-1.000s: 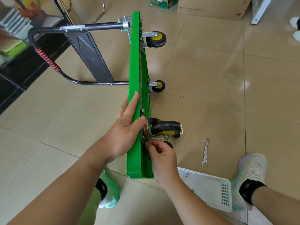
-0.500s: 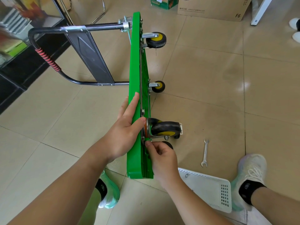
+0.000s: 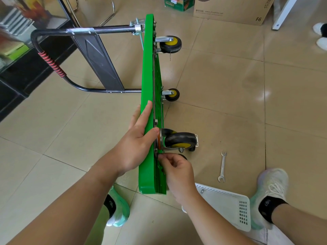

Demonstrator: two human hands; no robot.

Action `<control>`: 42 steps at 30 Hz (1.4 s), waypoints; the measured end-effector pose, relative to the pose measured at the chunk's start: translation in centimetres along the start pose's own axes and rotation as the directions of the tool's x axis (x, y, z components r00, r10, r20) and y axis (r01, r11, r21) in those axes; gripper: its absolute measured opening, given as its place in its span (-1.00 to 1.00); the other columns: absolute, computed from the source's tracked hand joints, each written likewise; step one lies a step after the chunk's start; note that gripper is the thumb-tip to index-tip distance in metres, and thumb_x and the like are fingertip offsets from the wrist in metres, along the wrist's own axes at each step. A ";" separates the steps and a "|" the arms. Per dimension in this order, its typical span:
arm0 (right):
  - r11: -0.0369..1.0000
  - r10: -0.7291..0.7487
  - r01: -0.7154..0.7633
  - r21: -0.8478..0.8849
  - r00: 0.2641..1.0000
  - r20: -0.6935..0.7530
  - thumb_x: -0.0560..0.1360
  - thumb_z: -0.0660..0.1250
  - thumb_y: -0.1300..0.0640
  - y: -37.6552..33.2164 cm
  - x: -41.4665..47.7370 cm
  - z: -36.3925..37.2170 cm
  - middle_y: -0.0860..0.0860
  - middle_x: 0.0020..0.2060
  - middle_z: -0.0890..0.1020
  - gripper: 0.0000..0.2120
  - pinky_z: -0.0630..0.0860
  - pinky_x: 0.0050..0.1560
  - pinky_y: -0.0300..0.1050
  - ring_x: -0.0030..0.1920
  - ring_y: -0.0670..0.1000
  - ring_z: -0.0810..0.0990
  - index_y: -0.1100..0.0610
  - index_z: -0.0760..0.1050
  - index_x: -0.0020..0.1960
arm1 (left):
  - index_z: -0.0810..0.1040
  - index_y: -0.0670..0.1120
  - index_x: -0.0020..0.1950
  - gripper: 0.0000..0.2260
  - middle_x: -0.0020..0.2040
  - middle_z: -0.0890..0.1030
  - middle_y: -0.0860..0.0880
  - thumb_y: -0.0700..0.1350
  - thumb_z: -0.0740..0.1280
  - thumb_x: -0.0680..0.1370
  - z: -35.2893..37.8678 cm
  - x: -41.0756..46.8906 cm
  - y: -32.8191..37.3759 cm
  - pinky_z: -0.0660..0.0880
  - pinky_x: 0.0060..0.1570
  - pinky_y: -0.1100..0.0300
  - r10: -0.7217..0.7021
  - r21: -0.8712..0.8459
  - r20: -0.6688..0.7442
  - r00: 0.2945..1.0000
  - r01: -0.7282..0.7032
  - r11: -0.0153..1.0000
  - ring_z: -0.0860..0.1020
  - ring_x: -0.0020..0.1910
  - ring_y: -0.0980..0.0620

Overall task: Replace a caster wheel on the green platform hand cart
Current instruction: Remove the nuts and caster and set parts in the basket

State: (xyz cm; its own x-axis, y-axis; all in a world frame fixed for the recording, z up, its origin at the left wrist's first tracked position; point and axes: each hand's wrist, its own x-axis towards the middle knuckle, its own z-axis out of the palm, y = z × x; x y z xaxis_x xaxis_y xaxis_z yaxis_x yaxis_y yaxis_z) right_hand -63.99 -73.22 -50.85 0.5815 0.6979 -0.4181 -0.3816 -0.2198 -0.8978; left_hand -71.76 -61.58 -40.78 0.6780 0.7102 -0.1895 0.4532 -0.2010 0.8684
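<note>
The left hand [image 3: 136, 147] presses flat on the green cart [image 3: 147, 68]. The right hand [image 3: 177, 172] pinches a tiny part [image 3: 158, 155] by the wheel [image 3: 180, 139].

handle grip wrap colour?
Red with black stripes, spiralled round the black handle; head view shows it clearly.
</note>
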 end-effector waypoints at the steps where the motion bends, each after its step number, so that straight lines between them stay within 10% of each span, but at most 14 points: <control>1: 1.000 0.003 -0.003 -0.007 1.000 0.001 0.55 0.43 0.16 0.1 0.0 0.0 0.03 -0.21 0.74 -0.85 0.59 -0.09 -0.05 -0.17 -0.03 0.69 0.03 0.69 -0.18 | -0.04 0.34 0.59 -0.39 0.63 -0.10 0.24 -0.06 0.20 0.70 0.0 0.0 0.0 0.02 0.43 0.33 0.000 -0.001 0.002 1.000 0.000 1.000 -0.04 0.57 0.32; 13: 0.989 0.025 -0.018 -0.147 0.999 0.045 0.53 0.34 -0.11 -0.2 0.4 0.2 0.01 -0.27 0.70 -0.73 0.50 -0.18 -0.05 -0.25 -0.04 0.60 0.06 0.66 -0.13 | -0.03 0.38 0.57 -0.39 0.63 -0.11 0.25 -0.06 0.21 0.69 -0.1 -0.1 0.0 0.04 0.36 0.40 -0.002 -0.018 0.006 1.000 0.002 1.000 -0.03 0.57 0.33; 18: 0.999 0.013 -0.011 -0.046 0.998 0.056 0.57 0.38 0.11 0.1 0.4 0.0 -0.01 -0.17 0.73 -0.86 0.57 -0.06 -0.04 -0.14 -0.03 0.66 -0.06 0.67 -0.11 | -0.03 0.37 0.58 -0.39 0.62 -0.12 0.27 -0.04 0.20 0.69 -0.1 -0.3 0.2 0.07 0.34 0.38 -0.006 -0.028 0.014 1.000 0.006 1.000 0.02 0.53 0.36; 24: 0.972 -0.043 0.054 -0.230 0.998 0.055 0.60 0.33 -0.08 0.0 0.6 -0.1 -0.07 -0.44 0.58 -0.65 0.37 -0.33 -0.14 -0.40 -0.08 0.48 0.09 0.55 -0.29 | 0.01 0.39 0.57 -0.35 0.61 -0.09 0.31 0.13 0.21 0.54 0.0 -0.4 0.3 0.07 0.39 0.34 -0.025 -0.096 0.001 1.000 0.025 0.995 0.00 0.56 0.33; 29: 0.997 -0.044 0.050 -0.063 0.995 0.086 0.55 0.35 0.01 0.6 0.6 -0.5 -0.03 -0.14 0.72 -0.90 0.58 -0.03 -0.07 -0.07 0.00 0.67 -0.06 0.66 -0.07 | 0.06 0.43 0.51 -0.41 0.62 -0.03 0.27 0.13 0.17 0.52 -0.1 -0.4 0.2 0.02 0.58 0.14 -0.013 -0.114 -0.010 1.000 0.012 0.993 -0.04 0.58 0.33; 42: 0.988 -0.062 0.069 -0.136 0.996 0.058 0.56 0.37 0.02 0.6 0.3 0.1 0.00 -0.21 0.68 -0.90 0.58 -0.07 0.07 -0.14 0.05 0.65 -0.05 0.62 -0.13 | 0.07 0.35 0.58 -0.38 0.62 -0.03 0.27 0.12 0.15 0.52 -0.1 -0.4 0.3 0.03 0.51 0.26 -0.025 -0.134 -0.014 1.000 0.023 0.991 -0.04 0.58 0.33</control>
State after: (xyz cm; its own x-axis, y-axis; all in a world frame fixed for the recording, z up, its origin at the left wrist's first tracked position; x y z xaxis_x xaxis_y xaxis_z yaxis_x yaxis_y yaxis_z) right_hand -64.14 -73.07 -51.45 0.5616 0.7482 -0.3534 -0.2392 -0.2620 -0.9349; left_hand -72.02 -61.85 -40.41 0.6584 0.7243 -0.2046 0.3870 -0.0926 0.9174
